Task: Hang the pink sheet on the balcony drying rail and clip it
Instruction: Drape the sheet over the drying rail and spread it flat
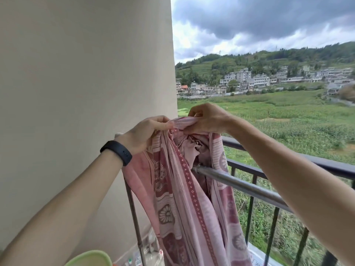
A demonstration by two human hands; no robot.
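The left grip (143, 131), a bare hand with a black band (117, 152) at the wrist, and the right grip (206, 120) both pinch the bunched top edge of the pink sheet (184, 189), close together above the left end of the silver rail (240, 184). The sheet's folds hang past that end, most in front, one strip behind. The black balcony railing (326, 164) runs just beyond, and a pale wall (76, 73) stands to the left
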